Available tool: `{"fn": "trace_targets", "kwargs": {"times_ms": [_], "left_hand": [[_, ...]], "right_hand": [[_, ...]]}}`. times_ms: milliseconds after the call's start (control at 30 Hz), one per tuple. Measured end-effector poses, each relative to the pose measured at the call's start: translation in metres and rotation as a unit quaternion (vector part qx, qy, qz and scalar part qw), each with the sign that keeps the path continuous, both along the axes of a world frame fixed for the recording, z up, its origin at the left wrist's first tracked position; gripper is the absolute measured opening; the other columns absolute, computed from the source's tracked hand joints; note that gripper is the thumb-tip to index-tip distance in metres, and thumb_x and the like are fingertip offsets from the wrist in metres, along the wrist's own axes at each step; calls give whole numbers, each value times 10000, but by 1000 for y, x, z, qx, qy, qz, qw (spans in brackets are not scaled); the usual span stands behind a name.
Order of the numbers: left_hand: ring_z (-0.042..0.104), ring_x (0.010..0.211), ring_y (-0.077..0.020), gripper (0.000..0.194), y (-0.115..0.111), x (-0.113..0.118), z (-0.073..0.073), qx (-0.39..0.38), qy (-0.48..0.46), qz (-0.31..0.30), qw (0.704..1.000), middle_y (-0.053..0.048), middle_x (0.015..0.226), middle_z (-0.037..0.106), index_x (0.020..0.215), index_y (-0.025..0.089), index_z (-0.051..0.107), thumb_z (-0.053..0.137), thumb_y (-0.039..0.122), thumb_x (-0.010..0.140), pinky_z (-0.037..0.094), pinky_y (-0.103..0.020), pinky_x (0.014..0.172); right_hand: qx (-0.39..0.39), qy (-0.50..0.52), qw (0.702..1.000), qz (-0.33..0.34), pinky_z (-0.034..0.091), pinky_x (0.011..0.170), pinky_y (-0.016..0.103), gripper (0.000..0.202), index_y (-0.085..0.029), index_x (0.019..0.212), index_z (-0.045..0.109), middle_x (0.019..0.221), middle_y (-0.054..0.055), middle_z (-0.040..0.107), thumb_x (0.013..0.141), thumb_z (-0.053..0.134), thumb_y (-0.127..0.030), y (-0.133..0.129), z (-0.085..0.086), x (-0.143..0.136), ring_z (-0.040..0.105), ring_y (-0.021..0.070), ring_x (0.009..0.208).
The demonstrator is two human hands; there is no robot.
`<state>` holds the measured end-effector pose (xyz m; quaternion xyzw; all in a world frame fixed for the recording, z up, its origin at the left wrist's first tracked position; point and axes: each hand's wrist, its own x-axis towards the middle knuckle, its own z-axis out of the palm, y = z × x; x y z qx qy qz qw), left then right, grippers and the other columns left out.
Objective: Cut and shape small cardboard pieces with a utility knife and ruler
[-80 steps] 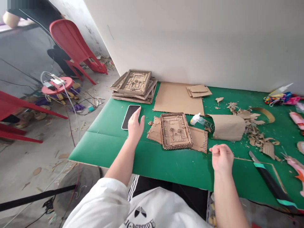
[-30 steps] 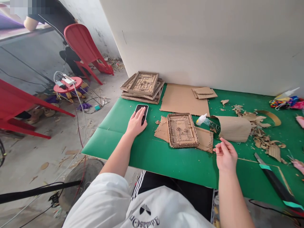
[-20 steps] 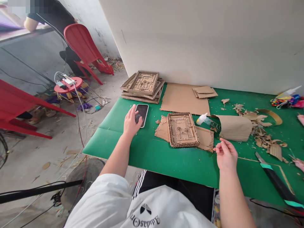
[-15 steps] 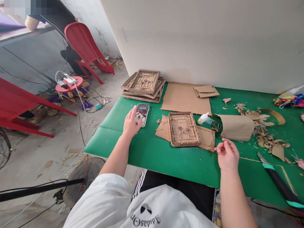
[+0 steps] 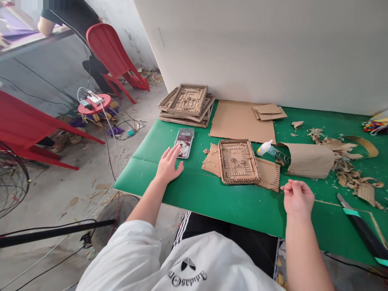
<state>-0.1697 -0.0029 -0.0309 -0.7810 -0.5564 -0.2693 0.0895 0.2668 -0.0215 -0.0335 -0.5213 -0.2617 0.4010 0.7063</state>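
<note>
My left hand (image 5: 168,165) is open with fingers spread, its fingertips at the lower left edge of a lit phone (image 5: 184,142) lying on the green table. My right hand (image 5: 298,197) is closed, fingertips pressed together, over the table's front part; whatever it may hold is too small to make out. Between the hands, a cardboard tray with ridged edges and small raised pieces (image 5: 239,162) rests on flat cardboard scraps (image 5: 269,174). A white-tipped glue bottle (image 5: 269,150) lies partly inside a curved cardboard sleeve (image 5: 312,161).
Stacked cardboard frames (image 5: 189,101) stand at the back left, beside a flat sheet (image 5: 236,121). Torn scraps (image 5: 348,171) and a black-handled cutter (image 5: 360,228) lie right. Beyond the table are red chairs (image 5: 110,52), a stool with a power strip (image 5: 101,106) and a person.
My left hand has drawn back down from the phone, uncovering more of its screen. The right hand's fingers have curled closer together. The whole view has shifted slightly.
</note>
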Motion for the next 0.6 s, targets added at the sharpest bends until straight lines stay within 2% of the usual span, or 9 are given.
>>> {"fn": "trace_targets", "kwargs": {"times_ms": [133, 300, 433, 600], "left_hand": [[430, 1311, -259, 776, -4, -1, -1, -14, 30, -7, 999, -140, 1447, 403, 1483, 210, 82, 489, 232, 823, 336, -463, 1104], [475, 1274, -257, 793, -3, 0, -2, -20, 39, -5, 999, -148, 1414, 448, 1489, 188, 72, 492, 226, 818, 370, -449, 1077], [465, 1284, -256, 790, -4, 0, -2, -25, 49, -6, 998, -151, 1432, 423, 1487, 194, 70, 491, 233, 819, 363, -447, 1080], [455, 1292, -263, 769, -5, 1, -2, 30, 34, 13, 999, -161, 1397, 465, 1476, 208, 76, 481, 239, 823, 341, -497, 1084]], "right_hand": [[-6, 9, 1000, 7, 491, 436, 233, 410, -164, 589, 565, 465, -61, 569, 487, 837, -454, 0, 1, 0, 484, 54, 391], [-8, 12, 1000, 19, 483, 431, 230, 409, -166, 600, 576, 453, -65, 557, 501, 830, -470, 0, 1, 0, 469, 52, 381], [-7, 11, 1000, 25, 487, 428, 236, 381, -168, 606, 595, 450, -63, 569, 512, 829, -452, -1, 2, 0, 466, 53, 368], [-7, 6, 1000, 30, 517, 445, 258, 359, -162, 644, 636, 538, -14, 659, 511, 835, -430, -1, 2, -1, 519, 68, 385]]}}
